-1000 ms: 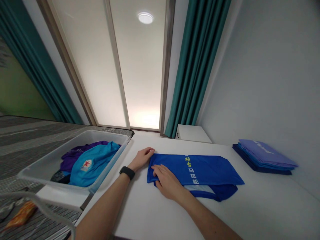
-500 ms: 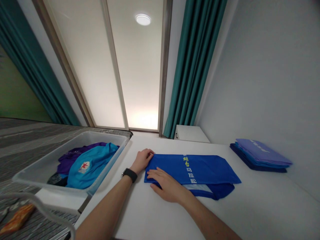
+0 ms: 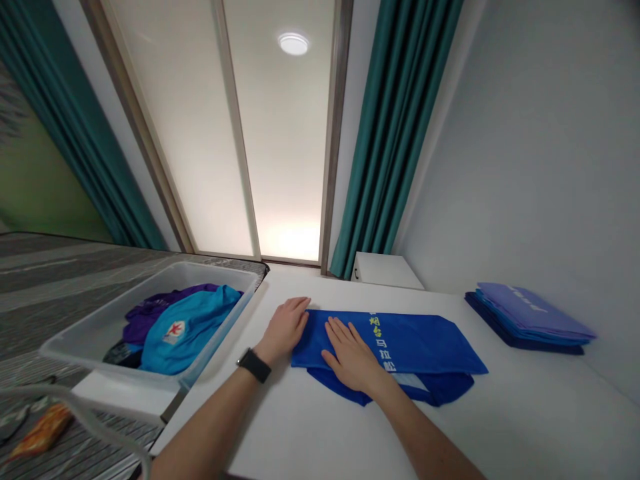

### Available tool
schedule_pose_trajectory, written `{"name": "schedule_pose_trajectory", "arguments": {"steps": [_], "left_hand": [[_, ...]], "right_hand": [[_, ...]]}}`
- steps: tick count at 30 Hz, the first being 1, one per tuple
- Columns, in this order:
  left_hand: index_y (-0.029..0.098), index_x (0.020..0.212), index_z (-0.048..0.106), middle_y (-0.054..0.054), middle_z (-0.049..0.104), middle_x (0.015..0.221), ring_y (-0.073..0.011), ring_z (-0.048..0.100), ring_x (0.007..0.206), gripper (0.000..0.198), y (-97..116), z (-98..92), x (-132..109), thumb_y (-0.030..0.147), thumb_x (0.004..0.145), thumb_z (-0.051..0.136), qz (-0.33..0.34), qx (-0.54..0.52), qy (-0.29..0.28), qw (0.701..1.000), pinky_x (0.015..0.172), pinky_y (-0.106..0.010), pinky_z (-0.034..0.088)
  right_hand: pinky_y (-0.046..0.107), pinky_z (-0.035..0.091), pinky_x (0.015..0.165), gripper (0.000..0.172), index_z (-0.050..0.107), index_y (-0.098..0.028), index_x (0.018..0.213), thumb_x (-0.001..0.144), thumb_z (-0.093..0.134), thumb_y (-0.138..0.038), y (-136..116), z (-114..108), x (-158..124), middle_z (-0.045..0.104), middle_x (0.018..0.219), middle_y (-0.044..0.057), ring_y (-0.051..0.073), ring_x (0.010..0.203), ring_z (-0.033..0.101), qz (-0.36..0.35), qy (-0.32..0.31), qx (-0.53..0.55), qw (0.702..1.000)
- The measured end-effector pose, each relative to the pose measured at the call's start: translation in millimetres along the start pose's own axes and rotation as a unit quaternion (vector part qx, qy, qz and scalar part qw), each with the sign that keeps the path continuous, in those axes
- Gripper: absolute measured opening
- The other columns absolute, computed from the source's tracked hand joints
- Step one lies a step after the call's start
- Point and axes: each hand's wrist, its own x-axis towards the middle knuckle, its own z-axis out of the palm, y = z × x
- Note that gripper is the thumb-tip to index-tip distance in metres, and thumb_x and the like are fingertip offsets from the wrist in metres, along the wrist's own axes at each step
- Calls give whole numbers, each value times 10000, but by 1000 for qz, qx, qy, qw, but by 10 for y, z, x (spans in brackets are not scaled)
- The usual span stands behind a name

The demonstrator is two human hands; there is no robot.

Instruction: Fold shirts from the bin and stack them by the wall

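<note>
A blue shirt (image 3: 420, 340) with yellow and white lettering lies folded lengthwise on the white table (image 3: 300, 433). Its lower layer, with a pale patch, shows beneath the near edge. My right hand (image 3: 353, 357) rests flat on the left half of the shirt, left of the lettering, fingers stretched out. At the shirt's left end is my left hand (image 3: 286, 327), its fingers extended and the fingertips by the far left corner. A black watch is on the left wrist. Neither hand grips the cloth.
Left of the table stands a translucent plastic bin (image 3: 113, 307) holding a turquoise garment (image 3: 193, 333) and a purple one (image 3: 150, 317). A stack of folded clothes (image 3: 535, 317) lies at the table's right, near the wall. Beyond the far edge is a white cabinet (image 3: 387, 270).
My right hand has slid away from me and to the right over the shirt, its fingers now straighter. My left hand has stayed at the left end. The view has shifted slightly.
</note>
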Motion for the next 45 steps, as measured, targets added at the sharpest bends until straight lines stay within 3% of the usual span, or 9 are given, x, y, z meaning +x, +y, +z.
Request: {"name": "schedule_pose_trajectory", "arguments": {"steps": [5,11,19,24,27,29,34,38,45], "left_hand": [[153,1436,409,-126,384,1512,-269,344,1394,506,292,206,-268,306,955,362,-5,98,-82,992,1114,-452,318],[160,1460,382,-123,347,1531,-261,282,1429,544,268,324,-312,399,973,337,0,124,-74,990,1135,-452,283],[145,1474,353,-123,314,1543,-248,271,1434,582,46,196,-195,457,985,314,35,112,-111,987,1152,-458,247],[146,1412,448,-125,416,1489,-263,348,1398,482,-81,23,-130,308,968,356,18,119,-95,988,1171,-521,162],[153,1377,488,-114,501,1431,-230,403,1365,460,75,9,-120,204,949,328,35,116,-52,991,1191,-485,120],[171,1400,462,-96,494,1440,-216,398,1368,465,235,71,-129,252,962,328,40,107,-31,993,1183,-446,183],[151,1431,427,-120,392,1507,-265,331,1406,538,437,288,-193,406,959,381,31,118,-60,991,1147,-458,262],[167,1437,427,-114,391,1508,-265,322,1410,553,312,306,-207,454,968,360,36,120,-65,990,1153,-459,238],[195,1470,376,-90,358,1525,-256,327,1408,583,-12,174,-170,474,958,369,35,127,-107,985,1154,-464,222]], "right_hand": [[449,139,1190,588,303,-75,1488,985,291,-379,-11,9,0,229,1562,128,229,1456,173,0,11,-9,1000],[453,166,1185,565,328,-101,1483,991,256,-370,32,33,22,254,1557,116,220,1451,198,3,22,-7,1000],[475,117,1186,593,313,-60,1482,989,245,-384,152,-97,28,252,1556,142,240,1451,195,77,42,-28,996],[484,123,1180,626,319,-41,1477,978,261,-417,184,-9,20,241,1553,167,264,1452,187,105,25,-27,994],[486,136,1174,614,332,-57,1475,973,265,-405,168,67,36,258,1549,165,266,1449,198,125,36,-22,991],[490,134,1172,603,343,-73,1474,971,272,-399,141,108,45,271,1547,164,270,1446,208,137,49,-22,989],[485,122,1174,603,342,-63,1473,972,272,-393,98,115,58,268,1546,167,269,1448,202,145,56,-14,988],[476,97,1180,615,320,-51,1479,975,259,-397,198,26,61,246,1555,162,259,1452,187,141,46,-18,989],[477,111,1178,623,301,-64,1488,982,221,-418,487,-85,29,235,1562,133,240,1458,168,165,24,-21,986]]}}
